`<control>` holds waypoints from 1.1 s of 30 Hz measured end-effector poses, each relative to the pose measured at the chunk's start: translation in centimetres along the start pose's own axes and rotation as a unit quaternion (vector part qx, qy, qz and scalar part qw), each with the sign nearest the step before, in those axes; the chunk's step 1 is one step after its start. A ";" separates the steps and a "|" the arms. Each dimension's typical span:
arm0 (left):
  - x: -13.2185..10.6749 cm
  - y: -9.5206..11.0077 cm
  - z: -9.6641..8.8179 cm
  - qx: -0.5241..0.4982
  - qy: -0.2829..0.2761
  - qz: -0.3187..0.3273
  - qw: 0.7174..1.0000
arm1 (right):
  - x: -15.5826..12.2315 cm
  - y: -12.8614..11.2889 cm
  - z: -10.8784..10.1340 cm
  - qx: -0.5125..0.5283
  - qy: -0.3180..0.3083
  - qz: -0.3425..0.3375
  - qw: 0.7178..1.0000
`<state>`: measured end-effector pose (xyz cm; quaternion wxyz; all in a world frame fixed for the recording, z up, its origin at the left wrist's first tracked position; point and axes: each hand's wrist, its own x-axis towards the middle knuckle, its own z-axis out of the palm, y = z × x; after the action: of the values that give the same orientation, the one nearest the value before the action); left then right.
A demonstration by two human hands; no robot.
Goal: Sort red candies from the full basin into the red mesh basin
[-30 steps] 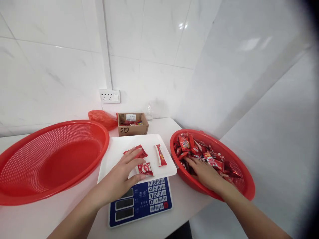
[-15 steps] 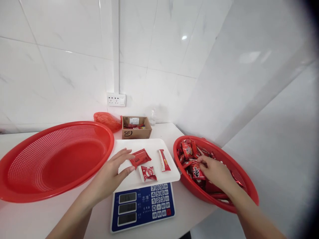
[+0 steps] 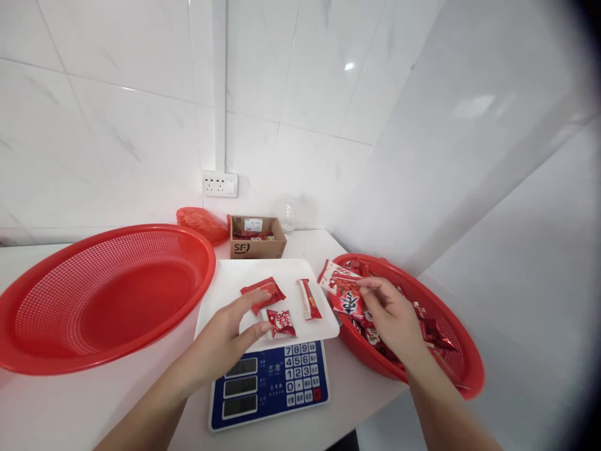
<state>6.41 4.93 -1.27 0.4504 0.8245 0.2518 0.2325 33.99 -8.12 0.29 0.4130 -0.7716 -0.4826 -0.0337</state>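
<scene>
Between the thumb and fingers of my right hand (image 3: 394, 316) is a red-and-white snack packet (image 3: 346, 293), raised over the left rim of the right red basket (image 3: 455, 376). That basket holds many wrapped snacks. My left hand (image 3: 237, 332) reaches over the white scale pan (image 3: 220, 272) with thumb and fingers apart. Its index fingertip rests on or just above a red packet (image 3: 272, 289); its thumb is near a small red-and-white packet (image 3: 282, 322). A narrow red-and-cream packet (image 3: 308, 299) lies further right on the pan.
The scale's blue keypad panel (image 3: 275, 373) faces me. At left stands a large red mesh basket (image 3: 154, 294). Behind the pan are a small cardboard box (image 3: 258, 249) with packets inside and a red plastic bag (image 3: 201, 224). A wall socket (image 3: 220, 184) is above.
My right hand has lifted a snack packet out of the right basket and moved it left toward the pan. My left hand has shifted right, over the packets on the pan.
</scene>
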 end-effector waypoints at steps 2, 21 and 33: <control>-0.1 -0.1 0.9 -0.088 -0.015 0.005 0.996 | -0.9 -2.0 1.2 0.060 -0.035 -0.025 0.997; 0.8 0.5 2.4 -0.377 0.088 -0.072 0.919 | -2.2 -7.3 9.2 0.264 -0.171 0.011 0.949; 1.0 -0.5 -0.4 -0.352 0.233 -0.054 0.905 | 1.6 -2.4 7.7 0.120 -0.033 -0.077 0.989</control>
<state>6.82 5.99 -1.34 0.6518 0.5193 0.2954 0.4672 30.26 -1.35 -2.62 0.4827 -0.6777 -0.5544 0.0178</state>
